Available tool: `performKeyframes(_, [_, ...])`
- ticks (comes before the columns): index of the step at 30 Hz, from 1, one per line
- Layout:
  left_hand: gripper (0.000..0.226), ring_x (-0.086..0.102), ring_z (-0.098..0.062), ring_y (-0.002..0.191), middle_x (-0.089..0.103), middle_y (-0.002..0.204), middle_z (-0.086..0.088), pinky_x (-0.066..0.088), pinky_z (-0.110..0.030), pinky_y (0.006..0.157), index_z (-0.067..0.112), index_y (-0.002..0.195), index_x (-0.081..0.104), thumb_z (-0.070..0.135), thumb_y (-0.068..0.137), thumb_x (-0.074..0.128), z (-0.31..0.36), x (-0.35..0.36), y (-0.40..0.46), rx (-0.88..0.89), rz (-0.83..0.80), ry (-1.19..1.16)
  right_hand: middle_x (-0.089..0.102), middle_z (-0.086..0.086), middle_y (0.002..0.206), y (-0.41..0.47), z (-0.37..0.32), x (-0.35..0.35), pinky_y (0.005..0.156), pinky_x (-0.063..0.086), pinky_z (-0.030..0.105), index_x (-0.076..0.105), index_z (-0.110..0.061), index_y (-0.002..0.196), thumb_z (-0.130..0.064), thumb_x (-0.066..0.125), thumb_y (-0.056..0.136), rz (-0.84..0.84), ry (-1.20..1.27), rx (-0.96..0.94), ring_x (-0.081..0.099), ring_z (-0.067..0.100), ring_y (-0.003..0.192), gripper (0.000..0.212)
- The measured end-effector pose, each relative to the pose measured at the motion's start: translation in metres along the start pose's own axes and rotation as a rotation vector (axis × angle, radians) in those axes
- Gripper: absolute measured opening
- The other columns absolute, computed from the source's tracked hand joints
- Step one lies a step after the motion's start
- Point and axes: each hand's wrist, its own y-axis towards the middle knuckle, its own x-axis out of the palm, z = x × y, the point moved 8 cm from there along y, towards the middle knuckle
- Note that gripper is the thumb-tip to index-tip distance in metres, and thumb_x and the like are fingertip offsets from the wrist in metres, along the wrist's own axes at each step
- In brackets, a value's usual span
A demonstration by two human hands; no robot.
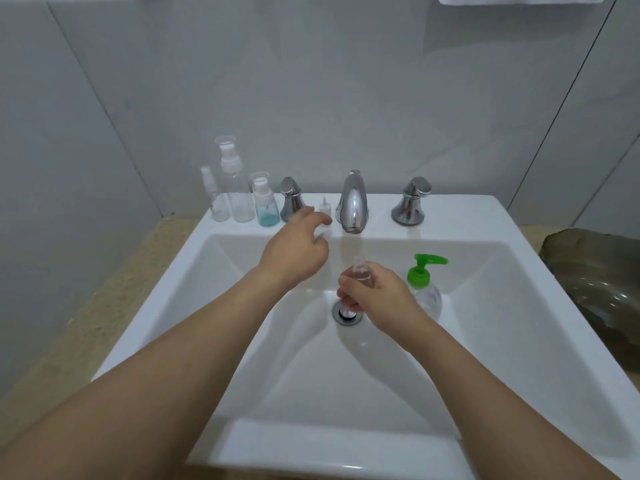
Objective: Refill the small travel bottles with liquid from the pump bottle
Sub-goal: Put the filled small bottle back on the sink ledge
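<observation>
Right hand (377, 296) has its grip wrapped around a small clear travel bottle (360, 271), held upright over the drain (347, 315) in the sink (519, 271); neck is bare, no cap on it. Looks empty or near empty, hard to tell through clear plastic.

Left hand (298, 251) is over the back ledge, fingers loosely spread, holding nothing, tips just beside a tiny white cap or spray top (325, 207) next to the faucet (353, 202).

Green-topped pump bottle (424, 285) stands in the basin just right of the right hand, mostly hidden behind it.

Judgement: early stage. Three more travel bottles (239, 199) on the ledge, left, all capped; only the short one shows blue liquid at the bottom, the other two look empty.

Can't tell: fill level of the held bottle, or how much is in the pump bottle.
</observation>
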Motion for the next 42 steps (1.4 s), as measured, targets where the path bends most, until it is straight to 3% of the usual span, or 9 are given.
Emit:
performKeyframes(2, [0.05,0.042,-0.019,0.141,0.039,0.158,0.003,0.041,-0.04,0.111,0.026,0.14,0.057,0.011,0.092,0.049,-0.002,0.009,0.005,-0.014,-0.027,0.003,0.071,0.005,0.083,0.003,0.002,-0.006,0.085,0.052,0.054,0.065,-0.022,0.082,-0.035,0.063,0.079,0.03,-0.013,-0.003,0.066,0.024,0.076,0.014])
performKeyframes(7, [0.05,0.055,-0.021,0.117,0.056,0.136,0.008,0.048,-0.039,0.095,0.022,0.134,0.061,0.006,0.09,0.045,0.005,0.016,0.011,0.012,0.005,-0.056,0.07,0.008,0.084,0.005,0.006,-0.008,0.081,0.053,0.051,0.062,-0.021,0.082,-0.04,0.06,0.076,0.052,-0.106,0.008,0.066,0.033,0.085,0.021])
performKeyframes(14, [0.044,0.057,-0.02,0.117,0.06,0.135,0.003,0.045,-0.031,0.092,0.02,0.131,0.066,0.007,0.096,0.043,0.002,0.013,0.007,-0.036,0.058,-0.101,0.07,0.006,0.086,0.004,0.008,-0.012,0.078,0.054,0.046,0.063,-0.022,0.082,-0.042,0.059,0.075,0.067,-0.15,0.03,0.066,0.027,0.081,0.021])
performKeyframes(18, [0.013,0.058,-0.02,0.079,0.062,0.099,-0.001,0.051,-0.038,0.066,0.022,0.103,0.06,0.016,0.099,0.049,0.0,0.009,-0.012,-0.106,-0.004,-0.354,0.069,0.007,0.084,0.004,0.01,-0.012,0.069,0.05,0.038,0.061,-0.021,0.081,-0.038,0.058,0.081,0.051,-0.208,0.034,0.059,0.018,0.071,0.017])
performKeyframes(22, [0.011,0.06,-0.021,0.076,0.056,0.09,-0.001,0.054,-0.033,0.056,0.018,0.089,0.049,0.014,0.096,0.056,-0.01,0.022,-0.033,-0.148,-0.13,-0.452,0.068,-0.002,0.087,0.004,0.012,-0.009,0.063,0.042,0.024,0.061,-0.025,0.087,-0.033,0.059,0.087,0.016,-0.315,0.035,0.06,0.011,0.073,0.009])
performKeyframes(26, [0.013,0.059,-0.02,0.066,0.067,0.088,-0.009,0.051,-0.035,0.055,0.018,0.094,0.049,0.013,0.096,0.061,-0.025,0.026,-0.038,-0.198,-0.23,-0.444,0.066,-0.005,0.092,0.002,0.017,-0.008,0.064,0.044,0.024,0.061,-0.025,0.093,-0.034,0.061,0.088,-0.018,-0.392,0.06,0.061,0.011,0.079,0.01])
performKeyframes(33, [0.018,0.048,-0.014,0.055,0.063,0.061,0.005,0.042,-0.031,0.056,0.016,0.085,0.066,0.032,0.077,0.064,-0.004,-0.01,-0.027,-0.108,-0.18,-0.487,0.065,-0.001,0.082,0.002,0.022,-0.003,0.065,0.046,0.028,0.06,-0.02,0.085,-0.031,0.06,0.087,-0.091,-0.518,0.054,0.063,0.02,0.078,0.011])
performKeyframes(39, [0.015,0.049,0.0,0.045,0.06,0.063,-0.003,0.037,-0.016,0.049,0.002,0.092,0.067,0.017,0.095,0.067,0.004,0.0,-0.035,-0.064,-0.263,-0.39,0.064,-0.005,0.083,0.003,0.02,0.001,0.064,0.047,0.026,0.056,-0.028,0.078,-0.033,0.061,0.088,-0.088,-0.55,0.037,0.064,0.018,0.08,0.012])
performKeyframes(42, [0.012,0.054,-0.001,0.05,0.063,0.062,0.0,0.041,-0.021,0.055,0.009,0.088,0.068,0.02,0.094,0.067,0.004,0.005,-0.034,-0.053,-0.277,-0.351,0.067,0.0,0.086,0.004,0.017,0.002,0.065,0.049,0.031,0.058,-0.024,0.082,-0.032,0.061,0.088,-0.094,-0.56,0.033,0.064,0.022,0.079,0.01])
